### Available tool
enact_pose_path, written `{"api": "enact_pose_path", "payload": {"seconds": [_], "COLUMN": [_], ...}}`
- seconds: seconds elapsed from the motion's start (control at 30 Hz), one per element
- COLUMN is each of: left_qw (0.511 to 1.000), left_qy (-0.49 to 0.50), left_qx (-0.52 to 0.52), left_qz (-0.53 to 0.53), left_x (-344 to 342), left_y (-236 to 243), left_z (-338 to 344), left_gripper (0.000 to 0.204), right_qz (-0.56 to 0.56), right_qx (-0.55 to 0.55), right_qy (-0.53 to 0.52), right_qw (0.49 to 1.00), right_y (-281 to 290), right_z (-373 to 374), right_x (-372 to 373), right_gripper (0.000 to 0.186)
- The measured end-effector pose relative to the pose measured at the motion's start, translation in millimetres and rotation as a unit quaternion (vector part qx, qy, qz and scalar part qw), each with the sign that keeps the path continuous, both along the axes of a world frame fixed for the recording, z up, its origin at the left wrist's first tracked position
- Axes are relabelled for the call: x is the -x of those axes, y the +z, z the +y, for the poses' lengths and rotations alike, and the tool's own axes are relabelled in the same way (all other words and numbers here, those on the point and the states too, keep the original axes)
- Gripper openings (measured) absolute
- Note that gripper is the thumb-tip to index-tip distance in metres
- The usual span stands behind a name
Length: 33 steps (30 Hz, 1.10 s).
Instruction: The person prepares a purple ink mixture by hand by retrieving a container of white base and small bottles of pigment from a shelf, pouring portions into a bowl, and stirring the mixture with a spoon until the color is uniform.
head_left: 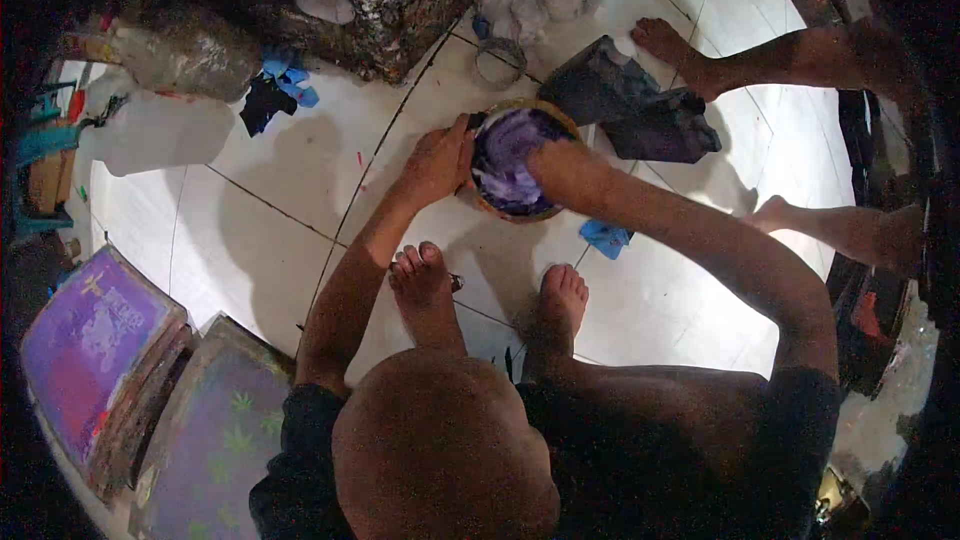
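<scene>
"What's in the head view?"

"A bucket towards one o'clock of centre, with purple paint inside. The left hand is at its nine o'clock edge, fingers against the side; I can't tell whether they clamp."

"And the right hand?"

"It reaches in from four o'clock, fingertips hidden, so I can't tell its grip."

"Which step?"

"Mixing by hand, I'd judge. The next stroke calls for a steady bucket."
</scene>
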<state>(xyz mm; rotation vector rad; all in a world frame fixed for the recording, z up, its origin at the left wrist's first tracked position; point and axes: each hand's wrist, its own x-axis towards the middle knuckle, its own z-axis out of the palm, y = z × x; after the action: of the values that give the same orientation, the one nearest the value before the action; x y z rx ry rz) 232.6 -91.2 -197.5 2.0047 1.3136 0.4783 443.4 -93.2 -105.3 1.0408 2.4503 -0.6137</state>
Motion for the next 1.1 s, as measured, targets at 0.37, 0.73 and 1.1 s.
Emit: {"api": "enact_pose_path", "payload": {"seconds": [0.37,0.73,1.1], "left_qw": [0.998,0.999,0.999], "left_qy": [-0.039,-0.016,0.012], "left_qx": [-0.008,0.007,0.034], "left_qz": [-0.04,-0.043,0.021], "left_x": [5.0,6.8,-1.5], "left_y": [-30.0,-35.6,0.8], "left_z": [11.2,8.4,3.0], "left_gripper": [0.042,0.041,0.033], "right_qz": [-0.043,-0.002,0.007], "right_qx": [-0.05,-0.033,-0.039], "right_qy": [0.043,0.003,-0.008], "right_qw": [0.997,0.999,0.999], "right_y": [-7.5,3.6,-27.6], "right_z": [-1.7,11.9,6.8], "right_x": [-7.4,-1.3,-11.2], "right_gripper": [0.019,0.016,0.015]}}
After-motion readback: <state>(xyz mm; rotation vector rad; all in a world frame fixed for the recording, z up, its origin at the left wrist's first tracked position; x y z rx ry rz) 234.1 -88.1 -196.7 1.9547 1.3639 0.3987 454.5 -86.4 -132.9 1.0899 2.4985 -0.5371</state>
